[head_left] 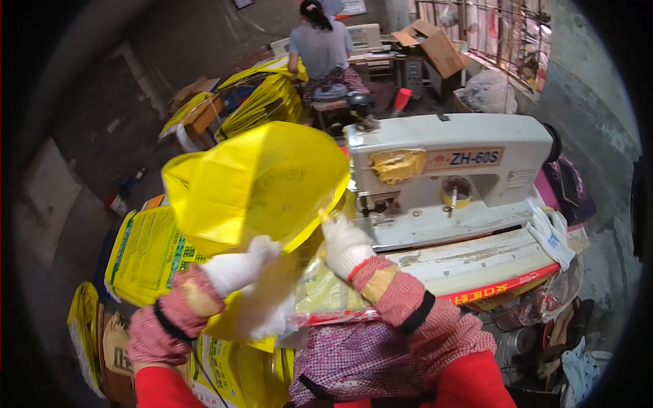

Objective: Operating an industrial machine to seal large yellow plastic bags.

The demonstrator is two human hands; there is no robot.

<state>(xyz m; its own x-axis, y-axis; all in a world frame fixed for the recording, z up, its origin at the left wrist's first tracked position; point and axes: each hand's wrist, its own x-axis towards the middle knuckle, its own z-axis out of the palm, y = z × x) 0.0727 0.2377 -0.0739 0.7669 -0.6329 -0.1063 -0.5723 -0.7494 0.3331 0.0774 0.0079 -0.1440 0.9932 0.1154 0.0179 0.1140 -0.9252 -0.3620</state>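
While both gloved hands lift yellow bag (pixel 255 180) clear of tabletop (pixel 476 262), left hand (pixel 238 268) clenches lower edge at 7 o'clock, right hand (pixel 343 241) pinches rim at 4 o'clock; sewing machine (pixel 452 173) at 3 o'clock, bag mouth spread toward it, likely for stitching.

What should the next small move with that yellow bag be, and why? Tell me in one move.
Probably lower the yellow bag toward the sewing machine. Both gloved hands, left hand and right hand, hold it raised and bulging in the air, left of the machine's needle end, so its edge does not yet lie flat on the machine bed.
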